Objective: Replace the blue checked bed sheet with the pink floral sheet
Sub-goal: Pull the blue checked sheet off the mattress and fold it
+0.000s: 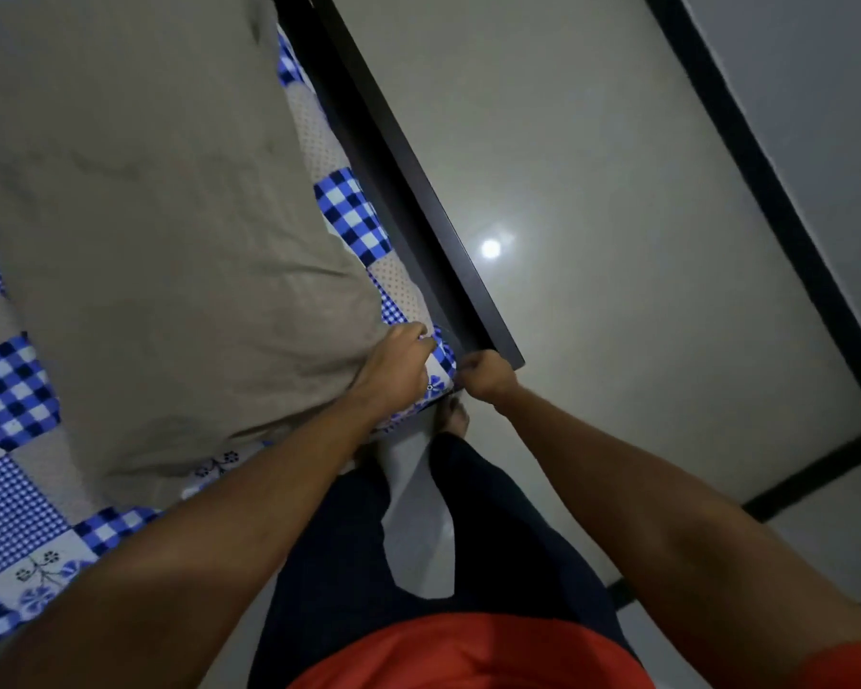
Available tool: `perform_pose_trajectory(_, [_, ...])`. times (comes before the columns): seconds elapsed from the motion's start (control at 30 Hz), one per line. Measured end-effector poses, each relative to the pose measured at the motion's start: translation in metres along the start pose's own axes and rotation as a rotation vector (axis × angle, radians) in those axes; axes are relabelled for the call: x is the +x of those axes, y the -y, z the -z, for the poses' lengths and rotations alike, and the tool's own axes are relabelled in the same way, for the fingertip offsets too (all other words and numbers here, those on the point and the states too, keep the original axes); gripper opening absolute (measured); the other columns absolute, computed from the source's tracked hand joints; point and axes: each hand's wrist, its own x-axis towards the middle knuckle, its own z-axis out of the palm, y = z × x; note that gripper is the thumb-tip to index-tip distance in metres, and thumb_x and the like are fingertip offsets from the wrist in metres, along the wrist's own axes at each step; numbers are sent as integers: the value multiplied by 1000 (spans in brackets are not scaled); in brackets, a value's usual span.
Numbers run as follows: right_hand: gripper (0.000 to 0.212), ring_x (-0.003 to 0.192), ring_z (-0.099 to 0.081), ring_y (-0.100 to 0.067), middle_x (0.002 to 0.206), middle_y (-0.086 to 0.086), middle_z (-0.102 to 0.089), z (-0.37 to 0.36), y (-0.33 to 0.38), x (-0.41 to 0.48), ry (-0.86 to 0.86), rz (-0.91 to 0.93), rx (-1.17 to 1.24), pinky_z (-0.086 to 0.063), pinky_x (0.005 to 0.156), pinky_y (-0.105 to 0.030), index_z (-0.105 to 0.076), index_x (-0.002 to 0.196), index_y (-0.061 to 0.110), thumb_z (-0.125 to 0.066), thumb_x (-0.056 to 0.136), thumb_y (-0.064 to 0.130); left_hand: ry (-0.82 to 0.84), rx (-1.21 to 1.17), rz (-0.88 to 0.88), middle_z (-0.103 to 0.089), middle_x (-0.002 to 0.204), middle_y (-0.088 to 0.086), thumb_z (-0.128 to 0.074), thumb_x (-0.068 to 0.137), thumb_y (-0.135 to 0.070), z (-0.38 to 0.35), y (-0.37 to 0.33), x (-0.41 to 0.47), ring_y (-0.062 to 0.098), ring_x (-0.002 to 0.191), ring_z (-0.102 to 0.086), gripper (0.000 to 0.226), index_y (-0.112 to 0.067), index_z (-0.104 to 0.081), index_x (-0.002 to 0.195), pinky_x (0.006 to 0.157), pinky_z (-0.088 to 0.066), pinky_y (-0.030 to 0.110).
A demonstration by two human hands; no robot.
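Observation:
The blue checked bed sheet point(351, 216), a patchwork of blue checks, dotted beige and flower squares, covers the bed at the left. A large beige pillow point(160, 216) lies on top of it and hides most of it. At the bed's near corner my left hand point(398, 365) grips the sheet where the pillow's corner meets it. My right hand point(485, 377) is curled at the sheet's corner edge, just beside the dark bed frame point(418, 191); its fingertips are hidden. No pink floral sheet is in view.
Glossy beige floor tiles point(617, 191) with black border strips point(766, 191) fill the right side. My legs in dark trousers point(468, 529) and bare feet stand right at the bed corner. A lamp's reflection point(490, 248) shines on the floor.

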Motion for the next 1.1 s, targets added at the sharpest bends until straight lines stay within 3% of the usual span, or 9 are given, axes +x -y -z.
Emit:
perform_pose_trajectory(0.07, [30, 92, -67, -30, 92, -16, -69, -10, 0, 12, 4, -27, 47, -47, 75, -32, -67, 85, 4, -62, 91, 32, 31, 43, 14, -57, 118, 15, -61, 75, -5, -1, 2, 16, 37, 107, -53, 37, -4, -66, 112, 91, -47, 45])
perform_pose_trajectory(0.2, [52, 105, -63, -32, 104, -15, -65, -32, -1, 40, 54, -154, 192, -49, 91, -39, -66, 112, 4, -46, 99, 50, 66, 92, 34, -51, 127, 12, -63, 85, -17, -11, 16, 33, 32, 118, -47, 45, -10, -58, 129, 94, -42, 38])
perform_pose_trajectory(0.33, [40, 121, -56, -37, 131, -20, -59, -51, -5, 58, 34, -195, 402, -46, 96, -34, -55, 131, 1, -40, 104, 27, 107, 210, 11, -48, 129, 12, -67, 85, -27, -24, 33, 35, 32, 118, -45, 49, -12, -57, 131, 91, -43, 40])
perform_pose_trajectory(0.5, [18, 112, -59, -37, 120, -21, -62, -52, -8, 41, -144, -57, 322, -42, 91, -38, -48, 104, 8, -41, 105, 25, 89, 208, 1, -45, 135, 14, -68, 83, -21, -25, 29, 29, 35, 122, -44, 61, -13, -49, 140, 96, -43, 42])
perform_pose_trajectory(0.63, [18, 91, -57, -26, 96, -18, -59, -50, 3, -4, -166, 192, 393, -41, 79, -40, -50, 95, 7, -44, 107, 19, 98, 126, -50, -39, 148, 17, -72, 76, -14, -15, 16, 17, 38, 133, -39, 83, -12, -37, 151, 105, -42, 48])
perform_pose_trajectory(0.73, [20, 85, -56, -18, 95, -7, -59, -55, 24, -40, -54, 328, 382, -47, 78, -36, -51, 101, 10, -41, 107, 26, 195, 191, -90, -36, 154, 14, -68, 82, -19, 4, 2, 12, 36, 142, -31, 66, -19, -47, 145, 111, -38, 46])
perform_pose_trajectory(0.83, [29, 57, -50, -6, 69, -3, -50, -43, 46, -67, 169, 264, 620, -42, 60, -27, -50, 81, 13, -40, 109, 14, 309, 354, -62, -63, 121, 13, -63, 84, -26, 45, -9, 3, 33, 120, -57, 28, -17, -68, 110, 99, -46, 39])
perform_pose_trajectory(0.93, [36, 49, -51, -9, 62, -8, -49, -26, 59, -74, 324, 206, 627, -44, 52, -22, -48, 71, 14, -42, 107, 9, 449, 668, -11, -68, 111, 4, -60, 88, -37, 78, -19, -8, 25, 111, -62, 25, -21, -66, 107, 98, -40, 37])
perform_pose_trajectory(1.1, [12, 66, -61, -21, 91, -16, -71, -33, 56, -49, 94, -6, 604, -60, 71, -35, -63, 90, 20, -61, 89, 8, 672, 961, -62, -63, 128, -4, -46, 98, -38, 67, -24, -10, 20, 123, -55, 32, -27, -60, 124, 112, -22, 50])
